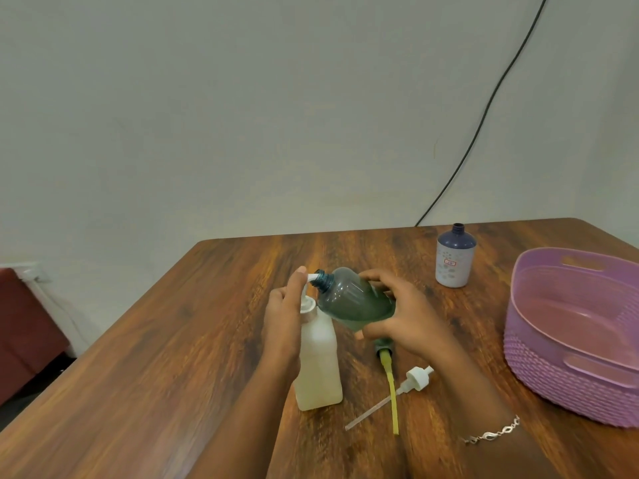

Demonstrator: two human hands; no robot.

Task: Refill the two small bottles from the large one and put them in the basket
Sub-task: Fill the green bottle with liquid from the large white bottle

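Left hand [285, 316] wraps the neck of the large bottle [320, 364], fingers curled round it, one digit up on the pump head [307, 276], looks set to press. The large bottle stands upright mid-bench [155, 357], toward the front edge, so it can take the push without tipping. Right hand [401, 316] grips the teal bottle [356, 302], fingers and thumb round its body. It's tilted, with the open mouth at the pump spout so liquid goes straight in. Teal bottle is off the bench, held beside the large bottle's top. Some liquid seems pooled in its low side.

Purple bottle [454, 259] is upright and uncapped toward the far right corner, well apart from the hands, probably waiting its turn. Two pulled pumps lie near the front edge by the right forearm: yellow-tube pump [390, 385] and white pump [416, 376], parked out of the way. Basket [553, 378] sits at the right edge, neither bottle in it.

Step looks like filling the first small bottle, task roughly early-to-mid.
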